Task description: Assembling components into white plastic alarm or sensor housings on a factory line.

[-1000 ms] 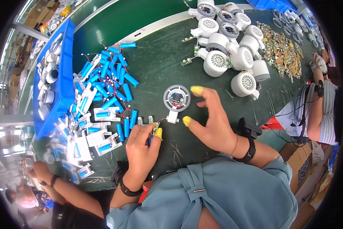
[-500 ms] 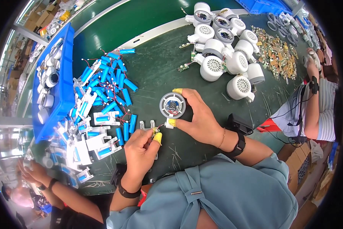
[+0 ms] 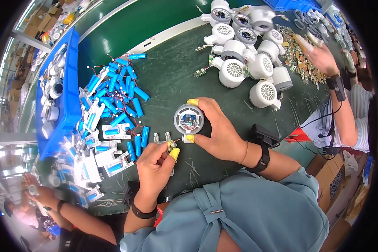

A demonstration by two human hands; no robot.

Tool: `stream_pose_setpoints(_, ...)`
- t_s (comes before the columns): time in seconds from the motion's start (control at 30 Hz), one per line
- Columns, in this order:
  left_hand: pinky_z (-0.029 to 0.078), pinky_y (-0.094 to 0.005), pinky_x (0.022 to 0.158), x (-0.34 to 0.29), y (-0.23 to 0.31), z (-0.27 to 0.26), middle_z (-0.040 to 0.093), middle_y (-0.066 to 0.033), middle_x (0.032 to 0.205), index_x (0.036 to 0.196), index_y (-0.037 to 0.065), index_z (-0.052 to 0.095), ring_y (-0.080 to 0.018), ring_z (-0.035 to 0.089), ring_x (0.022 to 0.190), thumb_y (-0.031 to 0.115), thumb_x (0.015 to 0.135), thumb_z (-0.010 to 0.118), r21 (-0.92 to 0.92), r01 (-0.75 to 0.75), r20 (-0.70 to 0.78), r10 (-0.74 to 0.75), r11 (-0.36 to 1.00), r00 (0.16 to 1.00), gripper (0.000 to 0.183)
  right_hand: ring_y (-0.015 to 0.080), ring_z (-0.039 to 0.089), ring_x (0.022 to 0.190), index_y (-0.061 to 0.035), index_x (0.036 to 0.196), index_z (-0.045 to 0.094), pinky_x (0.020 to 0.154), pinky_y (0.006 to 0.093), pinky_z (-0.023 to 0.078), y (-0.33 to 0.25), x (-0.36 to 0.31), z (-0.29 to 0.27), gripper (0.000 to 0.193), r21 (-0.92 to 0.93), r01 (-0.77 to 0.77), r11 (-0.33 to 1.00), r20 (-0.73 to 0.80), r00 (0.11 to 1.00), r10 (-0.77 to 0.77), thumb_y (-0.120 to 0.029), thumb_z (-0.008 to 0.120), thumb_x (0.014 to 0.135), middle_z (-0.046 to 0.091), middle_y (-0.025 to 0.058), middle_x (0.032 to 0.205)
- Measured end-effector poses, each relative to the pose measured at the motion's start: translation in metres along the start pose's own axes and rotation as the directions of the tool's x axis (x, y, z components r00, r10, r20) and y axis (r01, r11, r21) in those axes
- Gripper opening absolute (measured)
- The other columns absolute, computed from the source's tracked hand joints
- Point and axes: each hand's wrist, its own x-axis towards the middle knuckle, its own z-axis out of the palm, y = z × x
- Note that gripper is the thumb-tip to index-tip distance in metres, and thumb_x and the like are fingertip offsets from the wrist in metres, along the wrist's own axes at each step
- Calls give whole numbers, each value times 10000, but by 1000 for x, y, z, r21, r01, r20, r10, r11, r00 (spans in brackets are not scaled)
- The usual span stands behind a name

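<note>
My right hand (image 3: 220, 134) grips a white and grey fan housing (image 3: 178, 112) by its rim, thumb and fingers on either side, its open face with a blue circuit board up. In a pinch, my left hand (image 3: 155, 168) holds a small circuit board (image 3: 171, 145), mostly hidden by the fingers; thin wires run from it to the housing's short stem. Yellow tape wraps some fingertips of both hands. Just behind my left hand lies a white plastic bracket (image 3: 157, 139) with two prongs.
Blue battery cells (image 3: 121, 88) with wires and white handle shells (image 3: 97, 157) lie heaped at left, beside a blue bin (image 3: 73, 92). Finished-looking fan housings (image 3: 232, 72) stand far right, near a pile of small boards (image 3: 300, 59). Co-workers' hands (image 3: 323, 59) are at both sides.
The right co-worker's hand has reached in over the small boards, and a fan housing at the back of the group has shifted. My hands keep nearly the same hold; the housing has tilted slightly.
</note>
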Motion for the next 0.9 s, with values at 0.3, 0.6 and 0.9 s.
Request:
stream_pose_setpoints(0.3,322,-192,537,-3,6,-7,517,19,770,1063,-1,699,-38,435,632,-60,785,721,-20,20,35,-19,1000,999,286,300,465,1230,-26,1373,400,1035,365,404,-7,-2,-1,735,134,-31,990,25,999,28,54,725,719,418,157,1331)
stream_pose_setpoints(0.6,450,-265,546,-17,43,-58,642,-93,857,1067,-14,707,-163,586,649,43,715,814,-319,-218,300,317,922,900,372,354,618,901,-36,1090,596,729,449,534,-56,-12,-18,574,71,508,859,-87,861,-502,-219,834,601,561,174,1110)
stream_pose_setpoints(0.9,459,-279,529,-40,39,-88,647,-140,853,978,-46,703,-165,587,614,131,696,823,-470,-86,317,258,879,913,354,355,631,892,-3,1069,590,733,419,553,-70,-15,5,544,249,473,845,-66,879,-473,-223,850,644,562,181,1097)
